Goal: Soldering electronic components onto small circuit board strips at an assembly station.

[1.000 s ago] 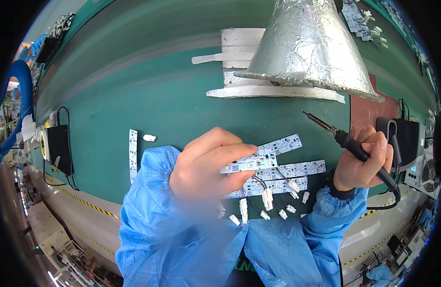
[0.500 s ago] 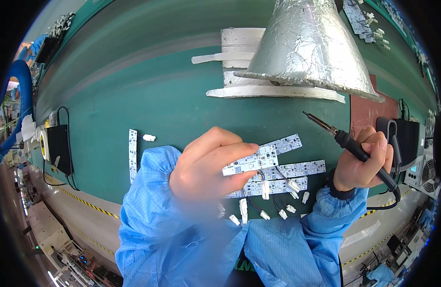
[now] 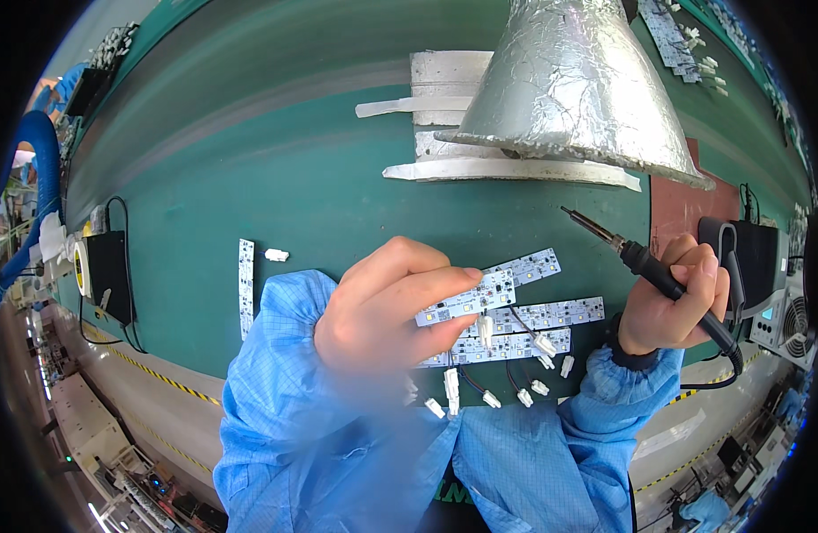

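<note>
foil cone hood (image 3: 569, 89) at far side of green bench (image 3: 276, 186) | my left hand (image 3: 382, 311) below hood, fingers pinched on white LED strip board (image 3: 467, 300) | my right hand (image 3: 671, 298) right of board, fist closed on soldering iron (image 3: 644, 262), tip toward hood | more strip boards (image 3: 533, 329) under held one | white connectors (image 3: 533, 388) nearest me

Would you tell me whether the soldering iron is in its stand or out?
Out: the right hand holds the soldering iron, tip raised above the green table.
</note>
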The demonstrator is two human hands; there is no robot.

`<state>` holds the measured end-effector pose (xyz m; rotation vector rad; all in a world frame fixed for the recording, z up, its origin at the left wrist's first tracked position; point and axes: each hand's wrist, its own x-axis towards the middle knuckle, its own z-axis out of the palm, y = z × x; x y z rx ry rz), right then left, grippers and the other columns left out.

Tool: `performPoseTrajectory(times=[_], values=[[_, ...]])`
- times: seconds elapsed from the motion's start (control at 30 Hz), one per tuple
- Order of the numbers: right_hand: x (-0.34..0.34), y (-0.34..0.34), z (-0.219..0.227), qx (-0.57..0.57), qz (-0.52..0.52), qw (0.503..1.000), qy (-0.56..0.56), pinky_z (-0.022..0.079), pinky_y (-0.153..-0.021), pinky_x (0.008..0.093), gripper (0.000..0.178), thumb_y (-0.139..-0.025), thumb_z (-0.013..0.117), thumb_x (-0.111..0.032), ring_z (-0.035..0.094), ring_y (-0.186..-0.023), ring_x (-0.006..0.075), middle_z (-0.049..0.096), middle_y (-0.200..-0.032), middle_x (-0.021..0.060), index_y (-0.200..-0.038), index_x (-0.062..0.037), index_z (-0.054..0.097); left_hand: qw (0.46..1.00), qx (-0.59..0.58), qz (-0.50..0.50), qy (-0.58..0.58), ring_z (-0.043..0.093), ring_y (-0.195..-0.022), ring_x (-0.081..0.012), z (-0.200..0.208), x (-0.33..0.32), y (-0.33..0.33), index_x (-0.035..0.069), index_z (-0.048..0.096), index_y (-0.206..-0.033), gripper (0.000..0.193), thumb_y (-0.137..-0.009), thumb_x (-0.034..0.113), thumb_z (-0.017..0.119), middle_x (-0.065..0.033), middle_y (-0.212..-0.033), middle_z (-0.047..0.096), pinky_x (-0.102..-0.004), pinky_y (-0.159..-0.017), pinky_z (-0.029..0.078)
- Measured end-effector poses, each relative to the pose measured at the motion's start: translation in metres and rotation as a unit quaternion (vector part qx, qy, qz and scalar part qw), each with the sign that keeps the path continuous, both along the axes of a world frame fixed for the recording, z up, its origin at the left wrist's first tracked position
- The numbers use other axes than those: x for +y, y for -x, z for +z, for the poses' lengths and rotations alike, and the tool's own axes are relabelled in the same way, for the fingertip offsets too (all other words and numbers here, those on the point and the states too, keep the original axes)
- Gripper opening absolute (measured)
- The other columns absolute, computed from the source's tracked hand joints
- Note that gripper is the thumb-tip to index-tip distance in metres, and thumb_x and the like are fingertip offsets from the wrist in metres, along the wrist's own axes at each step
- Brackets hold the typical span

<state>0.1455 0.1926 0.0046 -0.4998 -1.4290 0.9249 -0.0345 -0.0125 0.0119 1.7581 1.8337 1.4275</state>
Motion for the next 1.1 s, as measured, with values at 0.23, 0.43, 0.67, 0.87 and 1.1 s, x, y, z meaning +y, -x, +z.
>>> performPoseTrajectory(times=[0.23, 0.43, 0.67, 0.87, 1.1], values=[[-0.0003, 0.0008, 0.0001, 0.000, -0.005, 1.000, -0.001, 0.019, -0.046, 0.0298, 0.031, -0.089, 0.049, -0.008, 0.022, -0.045, 0.0111, 0.028, -0.053, 0.0043, -0.062, -0.0045, 0.035, 1.000, -0.002, -0.004, -0.011, 0.061, -0.074, -0.0218, -0.0017, 0.0003, 0.0005, -0.001, 0.070, -0.104, 0.039, -0.069, 0.004, 0.085, -0.0125, -0.093, 0.065, -0.0316, -0.064, 0.047], [0.0001, -0.0003, -0.0001, 0.002, -0.001, 1.000, 0.005, 0.020, -0.047, 0.0298, 0.030, -0.089, 0.048, -0.008, 0.022, -0.046, 0.0112, 0.028, -0.053, 0.0044, -0.062, -0.0044, 0.036, 1.000, 0.006, 0.002, -0.011, 0.061, -0.075, -0.0220, -0.0017, -0.0001, 0.0004, -0.001, 0.070, -0.104, 0.039, -0.068, 0.004, 0.085, -0.0124, -0.093, 0.065, -0.0318, -0.064, 0.048], [0.0003, -0.0016, 0.0003, 0.002, 0.003, 1.000, 0.012, 0.020, -0.047, 0.0297, 0.030, -0.089, 0.048, -0.008, 0.023, -0.046, 0.0113, 0.029, -0.053, 0.0045, -0.061, -0.0043, 0.036, 1.000, 0.002, -0.002, -0.005, 0.061, -0.076, -0.0220, -0.0015, 0.0002, 0.0007, -0.001, 0.069, -0.105, 0.040, -0.069, 0.004, 0.085, -0.0130, -0.094, 0.065, -0.0319, -0.064, 0.048], [0.0005, -0.0020, -0.0006, 0.003, 0.004, 1.000, 0.011, 0.020, -0.047, 0.0297, 0.031, -0.089, 0.048, -0.008, 0.023, -0.047, 0.0113, 0.029, -0.054, 0.0044, -0.062, -0.0042, 0.036, 1.000, -0.006, -0.005, -0.002, 0.062, -0.076, -0.0219, -0.0020, 0.0000, 0.0012, -0.003, 0.069, -0.105, 0.040, -0.069, 0.004, 0.085, -0.0142, -0.094, 0.066, -0.0312, -0.064, 0.049], [0.0008, -0.0021, -0.0002, 0.000, 0.005, 1.000, 0.010, 0.021, -0.048, 0.0303, 0.031, -0.090, 0.048, -0.008, 0.023, -0.047, 0.0116, 0.029, -0.054, 0.0045, -0.062, -0.0045, 0.036, 1.000, -0.012, -0.006, 0.003, 0.063, -0.076, -0.0224, -0.0001, -0.0003, 0.0019, -0.003, 0.069, -0.106, 0.041, -0.069, 0.004, 0.085, -0.0147, -0.093, 0.066, -0.0310, -0.064, 0.050]])
